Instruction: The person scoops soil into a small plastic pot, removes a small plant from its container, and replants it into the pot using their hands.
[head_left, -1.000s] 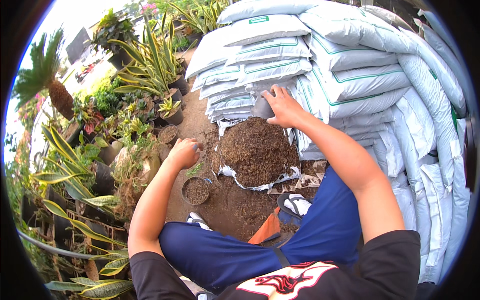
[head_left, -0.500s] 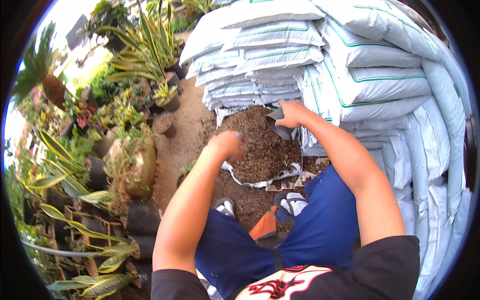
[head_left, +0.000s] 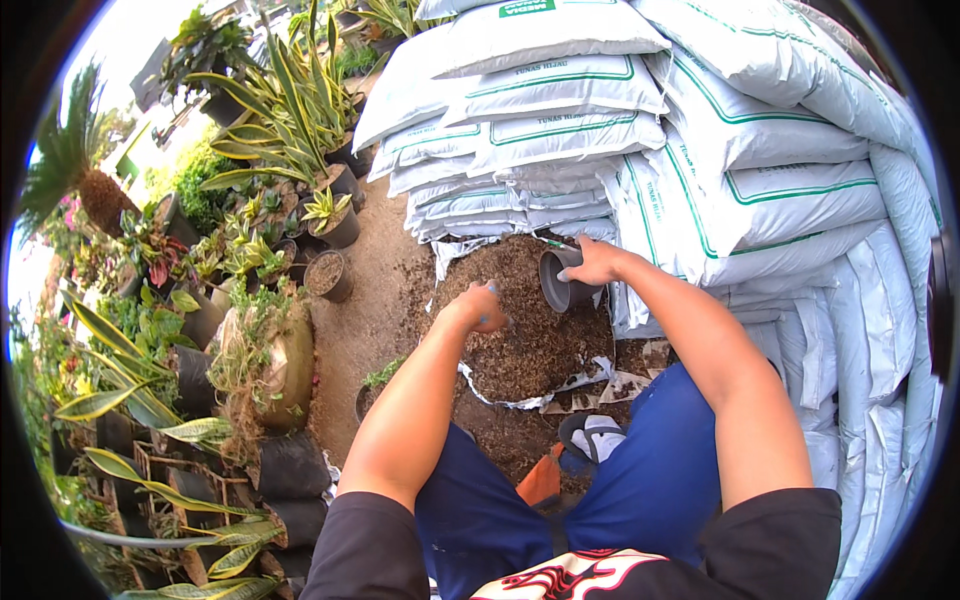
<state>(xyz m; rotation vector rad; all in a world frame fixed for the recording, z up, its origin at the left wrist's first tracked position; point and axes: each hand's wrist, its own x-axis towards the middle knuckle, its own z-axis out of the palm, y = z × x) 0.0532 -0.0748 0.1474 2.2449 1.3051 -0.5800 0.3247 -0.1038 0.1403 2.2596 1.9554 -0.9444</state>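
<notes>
A dark grey plastic plant pot (head_left: 553,284) is tipped on its side, its mouth turned to the left. My right hand (head_left: 597,262) grips it by the rim and wall, over the right part of a heap of brown potting soil (head_left: 530,345). The soil lies in a torn-open white sack (head_left: 520,403), whose edges show around it. Low over the heap's left side, my left hand (head_left: 482,309) is closed. Small bluish bits show at its fingers, but what it holds is mostly hidden.
White sacks (head_left: 560,85) with green lines are stacked high behind and to the right. Potted plants (head_left: 335,222) line the left side, past a strip of bare ground. A small pot with soil (head_left: 327,275) stands there. An orange thing (head_left: 540,482) lies between my legs.
My left hand has moved rightward, farther over the soil. The pot in my right hand has turned so that its mouth shows more. The whole view has shifted slightly.
</notes>
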